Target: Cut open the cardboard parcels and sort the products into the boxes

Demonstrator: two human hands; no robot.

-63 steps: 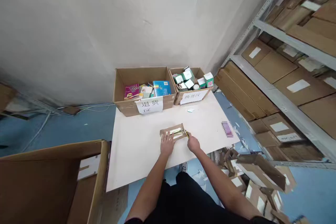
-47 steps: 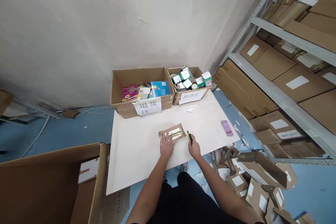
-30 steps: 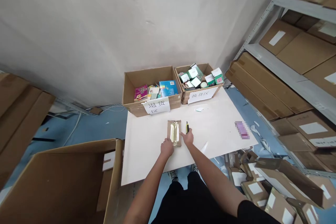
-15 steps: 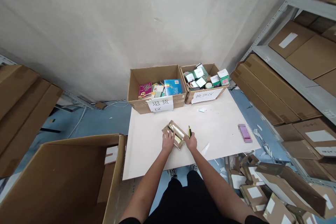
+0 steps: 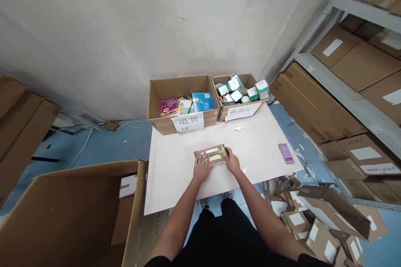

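A small, flat cardboard package with tape and white and yellowish labels lies on the white table. My left hand rests on its left part, fingers spread and pressing down from above. At the package's right end, my right hand is closed around a black-and-yellow utility knife. The knife's tip is against or just over that end; I cannot make out the blade.
Behind stand a carton of books and a carton of small green-and-white boxes. A large open carton is at left. Paper scraps and a pixelated purple item lie on the table. Discarded cartons and shelves are at right.
The package has turned from slanted to nearly level. My right hand has brought the knife from beside the package to its right end. My left hand has flattened on top. The view has shifted slightly.
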